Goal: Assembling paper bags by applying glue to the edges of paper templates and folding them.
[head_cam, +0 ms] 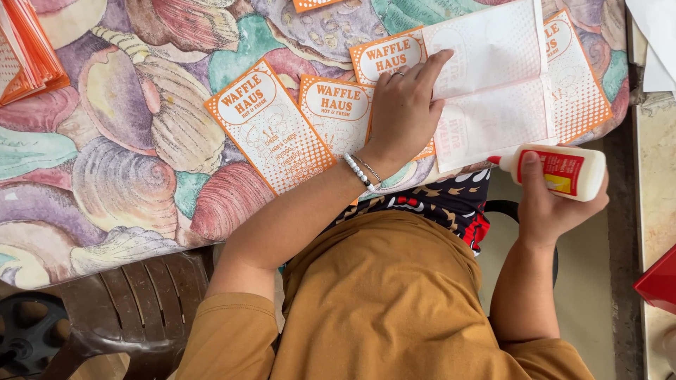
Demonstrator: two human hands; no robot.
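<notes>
Orange-and-white paper bags lie flat on the shell-patterned tablecloth [127, 176]: three printed ones [271, 127] in a row by the left hand [405, 112], and one unfolded blank-side-up sheet [493, 77] over another at the table's near edge. The left hand lies open, palm down, fingers pressing the sheet's left edge, gripping nothing. The right hand [553, 204] is clenched around one white glue bottle [563, 171] with a red label, its tip touching the sheet's lower corner. One orange stack [28, 49] sits far left.
</notes>
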